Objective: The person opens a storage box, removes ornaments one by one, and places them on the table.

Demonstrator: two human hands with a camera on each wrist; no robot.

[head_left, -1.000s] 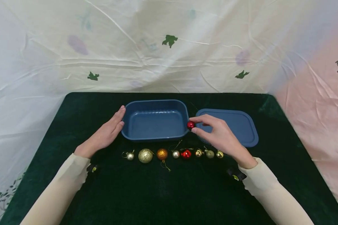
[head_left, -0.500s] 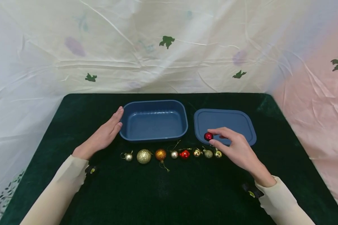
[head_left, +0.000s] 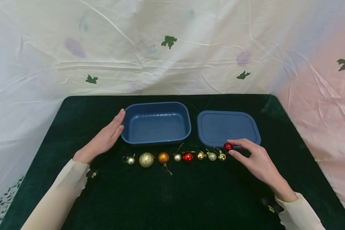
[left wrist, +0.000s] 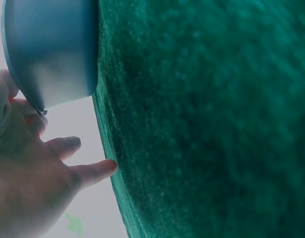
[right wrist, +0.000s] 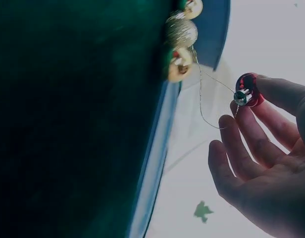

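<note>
Between thumb and fingertips my right hand (head_left: 257,163) pinches a small dark red bauble (head_left: 228,146), held at the near edge of the blue lid (head_left: 227,127). A thin string loop hangs from its silver cap in the right wrist view. My left hand (head_left: 103,139) lies with straight fingers against the left side of the blue box (head_left: 156,123), whose inside shows bare. In front of the box runs a row of baubles: a silver one (head_left: 130,160), a large glittery gold one (head_left: 146,160), an orange one (head_left: 163,157), a bright red one (head_left: 188,157) and several small ones.
A dark green cloth (head_left: 149,201) covers the table. The lid lies flat to the right of the box, with a strip of cloth between them. Pale curtains (head_left: 126,41) with green leaf shapes hang behind and at both sides.
My right hand has carried the red bauble from the box's right rim rightward and toward me, across the lid to its near edge. The left hand has stayed at the box.
</note>
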